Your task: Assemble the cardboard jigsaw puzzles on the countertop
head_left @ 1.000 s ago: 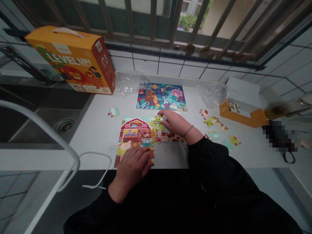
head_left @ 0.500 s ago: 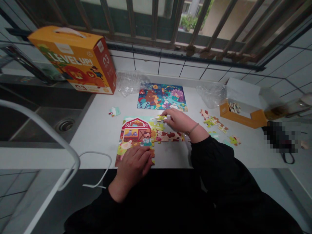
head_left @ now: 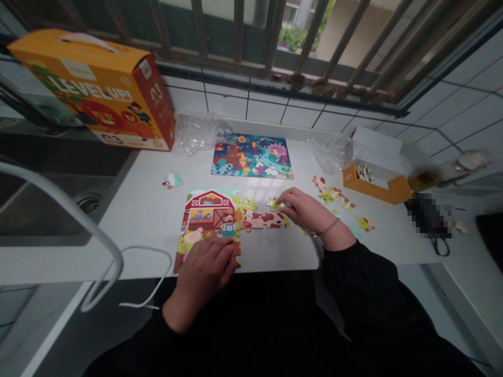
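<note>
Farm jigsaw puzzle (head_left: 210,217) partly built, barn section joined.
My right fingers (head_left: 285,198) clamp a green piece (head_left: 273,204); left hand (head_left: 202,275) rests flat; loose pieces (head_left: 334,195) remain.

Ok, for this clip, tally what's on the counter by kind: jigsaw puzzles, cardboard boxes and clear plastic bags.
Jigsaw puzzles: 2 (part-built farm jigsaw puzzle, assembled jungle jigsaw puzzle)
Cardboard boxes: 2 (orange "Level Up!" box, open orange box)
Clear plastic bags: 2 (left bag, right bag)
Total: 6
</note>
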`<state>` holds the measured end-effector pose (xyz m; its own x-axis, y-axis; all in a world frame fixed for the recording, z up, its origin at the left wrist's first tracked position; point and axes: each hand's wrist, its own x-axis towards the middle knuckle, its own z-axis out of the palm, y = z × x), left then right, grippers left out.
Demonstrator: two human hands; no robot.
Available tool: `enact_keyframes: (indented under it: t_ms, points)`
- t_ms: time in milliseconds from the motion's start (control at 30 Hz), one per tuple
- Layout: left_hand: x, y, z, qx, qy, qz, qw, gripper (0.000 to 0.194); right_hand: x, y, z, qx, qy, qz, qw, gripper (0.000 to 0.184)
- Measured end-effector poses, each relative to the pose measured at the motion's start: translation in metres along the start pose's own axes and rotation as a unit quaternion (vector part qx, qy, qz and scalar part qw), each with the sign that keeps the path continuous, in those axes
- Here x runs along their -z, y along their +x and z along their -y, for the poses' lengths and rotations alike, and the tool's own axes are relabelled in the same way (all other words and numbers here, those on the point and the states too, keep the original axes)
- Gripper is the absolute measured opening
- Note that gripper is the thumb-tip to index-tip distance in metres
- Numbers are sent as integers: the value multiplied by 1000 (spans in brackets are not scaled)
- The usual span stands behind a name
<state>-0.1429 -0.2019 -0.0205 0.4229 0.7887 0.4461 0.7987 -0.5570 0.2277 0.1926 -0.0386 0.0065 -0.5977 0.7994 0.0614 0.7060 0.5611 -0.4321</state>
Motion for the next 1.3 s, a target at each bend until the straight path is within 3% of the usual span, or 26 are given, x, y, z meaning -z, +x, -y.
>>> enact_keyframes:
  t_ms: [300, 767, 1100, 1300]
  points:
    - [-1, -1, 1, -2, 5, 2, 1000, 11, 2, -4, 4, 4, 27, 2, 1000, 20]
    - [0, 1, 1, -3, 8, 7, 1000, 10, 3, -7, 17, -13, -16, 14, 1000, 21]
    - [0, 1, 1, -5, 14, 0, 1000, 11, -22, -23, 55, -71, -116, -39, 990, 20]
    - [0, 1, 2, -8, 18, -1, 1000, 9, -31, -35, 64, -88, -109, -50, 989, 23]
